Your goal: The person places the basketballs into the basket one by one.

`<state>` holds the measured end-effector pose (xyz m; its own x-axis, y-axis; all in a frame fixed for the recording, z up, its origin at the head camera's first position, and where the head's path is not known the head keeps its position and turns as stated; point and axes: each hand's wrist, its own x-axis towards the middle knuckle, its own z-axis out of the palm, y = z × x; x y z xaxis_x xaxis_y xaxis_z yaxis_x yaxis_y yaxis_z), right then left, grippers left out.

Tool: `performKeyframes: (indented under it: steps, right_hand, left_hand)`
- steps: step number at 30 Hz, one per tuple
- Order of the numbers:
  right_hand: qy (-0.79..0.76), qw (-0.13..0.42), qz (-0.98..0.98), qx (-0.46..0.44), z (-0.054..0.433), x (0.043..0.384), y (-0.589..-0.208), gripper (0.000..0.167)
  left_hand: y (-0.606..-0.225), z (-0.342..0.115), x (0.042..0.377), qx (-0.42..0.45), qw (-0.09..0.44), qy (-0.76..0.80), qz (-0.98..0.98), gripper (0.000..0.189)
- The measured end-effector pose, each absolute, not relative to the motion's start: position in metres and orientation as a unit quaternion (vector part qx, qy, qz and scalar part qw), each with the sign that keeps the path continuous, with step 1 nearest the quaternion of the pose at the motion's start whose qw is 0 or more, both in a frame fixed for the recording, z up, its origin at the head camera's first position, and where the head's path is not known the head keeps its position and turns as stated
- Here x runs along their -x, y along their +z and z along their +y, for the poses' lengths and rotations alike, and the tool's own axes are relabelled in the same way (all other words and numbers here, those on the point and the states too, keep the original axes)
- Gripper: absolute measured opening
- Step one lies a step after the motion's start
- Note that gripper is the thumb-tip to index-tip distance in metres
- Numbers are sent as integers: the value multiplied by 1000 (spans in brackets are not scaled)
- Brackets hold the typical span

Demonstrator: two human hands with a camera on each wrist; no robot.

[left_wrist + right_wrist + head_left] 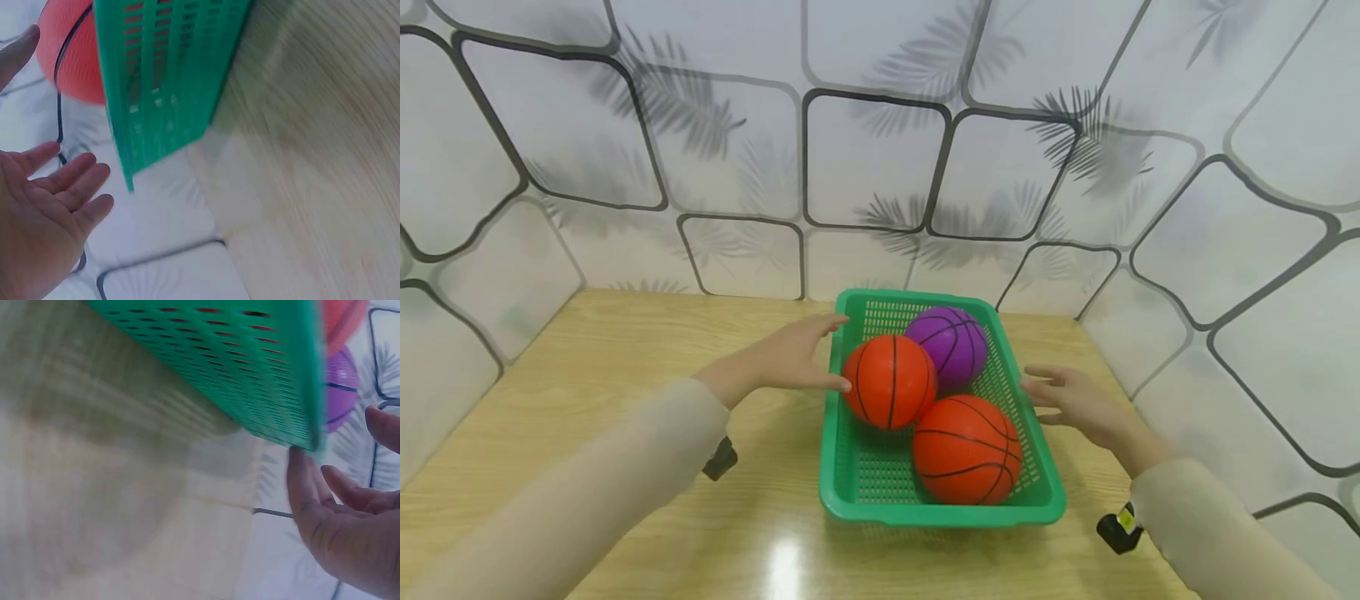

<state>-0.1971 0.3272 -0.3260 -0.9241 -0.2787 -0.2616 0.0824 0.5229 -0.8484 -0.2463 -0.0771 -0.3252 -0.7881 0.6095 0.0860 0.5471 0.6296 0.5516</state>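
A green plastic basket stands on the wooden table and holds three toy basketballs. The purple basketball lies at the back, one red basketball at the left, and another red basketball at the front right. My left hand is beside the basket's left rim, its fingers extended and apart, the thumb close to the left red ball. At the right rim is my right hand, with its fingers loosely bent. Its fingertips are at the rim; whether they touch it I cannot tell.
The light wooden tabletop extends to the left and in front of the basket. A pale wall covering with dark outlines and leaf prints rises close behind the basket and along both sides.
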Motion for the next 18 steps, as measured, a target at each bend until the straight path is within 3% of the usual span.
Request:
performKeyframes:
  steps: [9,18]
  right_hand:
    - [-424,131,893,72,316,210,-280,70]
    - [-262,22,960,90,299,219,-242,74]
  left_hand:
    - [-295,-140,237,-242,52,263,932,93]
    - [-249,-174,223,-160,59,204,964,99]
